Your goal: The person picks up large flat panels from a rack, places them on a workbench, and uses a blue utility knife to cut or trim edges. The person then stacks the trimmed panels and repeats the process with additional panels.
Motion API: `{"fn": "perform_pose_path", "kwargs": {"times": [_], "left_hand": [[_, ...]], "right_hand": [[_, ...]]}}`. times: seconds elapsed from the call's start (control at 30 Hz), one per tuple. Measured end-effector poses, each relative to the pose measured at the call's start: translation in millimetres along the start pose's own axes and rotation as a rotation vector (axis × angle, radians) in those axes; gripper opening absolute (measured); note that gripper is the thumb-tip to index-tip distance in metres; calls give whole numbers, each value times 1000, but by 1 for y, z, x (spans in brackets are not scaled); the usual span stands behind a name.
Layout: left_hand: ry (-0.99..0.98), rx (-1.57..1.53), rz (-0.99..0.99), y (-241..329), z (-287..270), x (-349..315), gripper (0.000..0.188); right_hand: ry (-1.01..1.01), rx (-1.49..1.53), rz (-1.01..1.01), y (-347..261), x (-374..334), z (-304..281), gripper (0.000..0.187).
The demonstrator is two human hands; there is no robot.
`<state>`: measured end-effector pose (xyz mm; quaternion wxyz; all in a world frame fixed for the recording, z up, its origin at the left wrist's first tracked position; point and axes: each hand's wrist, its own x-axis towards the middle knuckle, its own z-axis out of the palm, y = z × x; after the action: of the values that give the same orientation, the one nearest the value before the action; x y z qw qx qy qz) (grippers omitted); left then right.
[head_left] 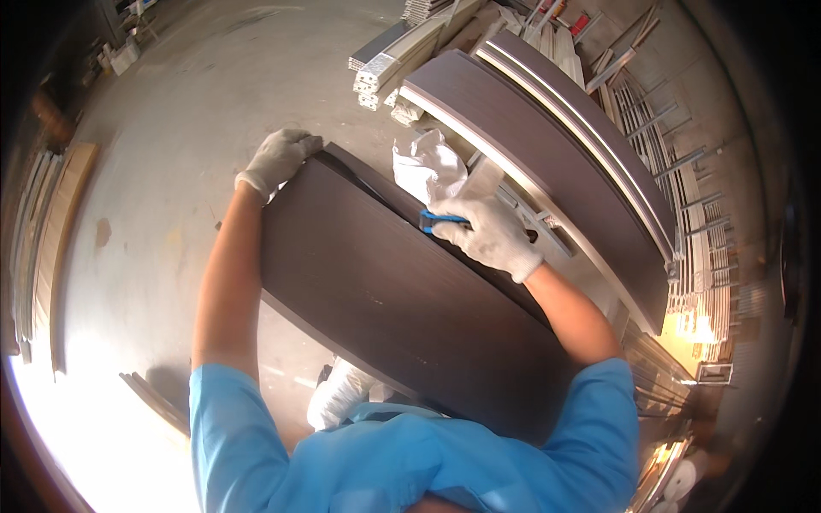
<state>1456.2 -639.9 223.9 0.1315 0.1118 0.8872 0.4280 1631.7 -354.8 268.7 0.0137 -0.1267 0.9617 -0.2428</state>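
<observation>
A long dark brown panel lies in front of me, running from the upper left toward the lower right. At its far left corner my left hand, in a pale work glove, has its fingers closed over the end. My right hand, gloved too, is closed round a small blue hand tool at the panel's far long edge. Most of the tool is hidden by the fingers, so its exact kind does not show. Along that edge runs a dark strip, partly standing away from the panel.
Beyond my right hand, more dark brown panels rest on a support. A crumpled white bag lies between them and my panel. Bundled pale profiles are at the back, metal racks at the right, boards at the left.
</observation>
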Motion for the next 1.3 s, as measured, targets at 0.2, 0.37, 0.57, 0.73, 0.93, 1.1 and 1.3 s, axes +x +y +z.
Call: {"fn": "perform_pose_path", "kwargs": {"times": [0.2,0.37,0.57,0.73,0.93,1.1,1.3], "left_hand": [[-33,-84,-29,6,-4,-3,36],[-96,-41,-97,9,-11,-6,35],[-131,-45,-157,12,-10,-6,31],[-98,-207,-194,7,-9,-5,30],[-143,-179,-192,5,-11,-5,30],[-113,-145,-231,7,-11,-7,31],[-143,-57,-215,4,-14,0,30]], "right_hand": [[-35,-13,43,-32,110,38,33],[-19,25,-23,-29,98,29,32],[-20,-8,-34,-31,76,16,34],[9,-38,3,-50,137,39,30],[-81,-105,19,-42,116,27,29],[13,-46,-30,-52,140,40,29],[-38,-59,59,-55,136,36,30]]}}
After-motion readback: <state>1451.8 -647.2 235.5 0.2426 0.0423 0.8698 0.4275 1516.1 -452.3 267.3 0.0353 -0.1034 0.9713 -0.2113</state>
